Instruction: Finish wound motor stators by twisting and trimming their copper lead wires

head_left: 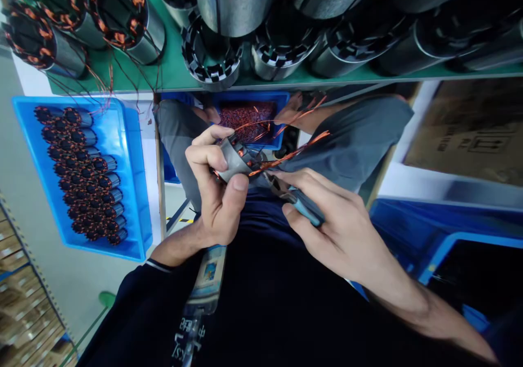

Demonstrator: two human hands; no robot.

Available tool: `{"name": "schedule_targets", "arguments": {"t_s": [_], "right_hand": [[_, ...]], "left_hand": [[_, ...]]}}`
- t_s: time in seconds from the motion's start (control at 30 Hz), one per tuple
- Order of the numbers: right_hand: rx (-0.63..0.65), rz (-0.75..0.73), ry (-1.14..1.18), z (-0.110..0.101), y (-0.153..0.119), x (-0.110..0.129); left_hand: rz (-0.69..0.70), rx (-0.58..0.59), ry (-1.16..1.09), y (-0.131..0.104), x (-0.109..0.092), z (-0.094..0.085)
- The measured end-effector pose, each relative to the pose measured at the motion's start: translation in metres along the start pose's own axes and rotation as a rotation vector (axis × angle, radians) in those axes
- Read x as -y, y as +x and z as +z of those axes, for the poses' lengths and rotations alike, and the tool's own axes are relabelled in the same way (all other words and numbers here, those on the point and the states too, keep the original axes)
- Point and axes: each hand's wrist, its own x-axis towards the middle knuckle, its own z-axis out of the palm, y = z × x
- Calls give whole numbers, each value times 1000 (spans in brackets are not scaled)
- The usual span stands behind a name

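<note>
A green counter (pixel 171 73) runs across the top of the view, crowded with large steel motor stators (pixel 235 2) lying on their sides. Some at its left end are wound with copper wire; others show bare black slots.

Below the counter's left end sits a long blue tray (pixel 134 193) packed with rows of small wound stators (pixel 81 176). Below the counter's middle, between the person's knees, is a smaller blue bin (pixel 281 119) holding reddish copper wire scraps (pixel 247 119). Below the counter's right end a brown cardboard box (pixel 469 127) rests at an angle.

Beneath the counter's middle, over the lap, the left hand (pixel 214 184) comes up from a dark sleeve with the wrist bent back. Its fingers curl over the top and its thumb presses the near side of a small grey stator (pixel 235 160), so the grip is closed firmly around it. Loose copper wire ends (pixel 294 152) fan out from the stator toward the right.

The right hand (pixel 335 222) reaches in from the lower right, forearm bare, fingers wrapped tightly round a blue-handled cutting tool (pixel 304 209). The tool's tip meets the stator where the wires leave it; the jaws themselves are hidden behind the fingers.
</note>
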Motion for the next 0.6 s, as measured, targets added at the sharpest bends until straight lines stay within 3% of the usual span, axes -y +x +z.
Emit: {"name": "schedule_targets", "arguments": {"t_s": [0.17,0.37,0.6], "right_hand": [[9,-13,28,0,4,0],[-11,-16,91,1,7,2],[-20,-1,78,4,8,1]], "left_hand": [[162,-49,99,1,-3,0],[55,12,270,-7,-13,-3],[17,21,327,-14,-8,-8]]}}
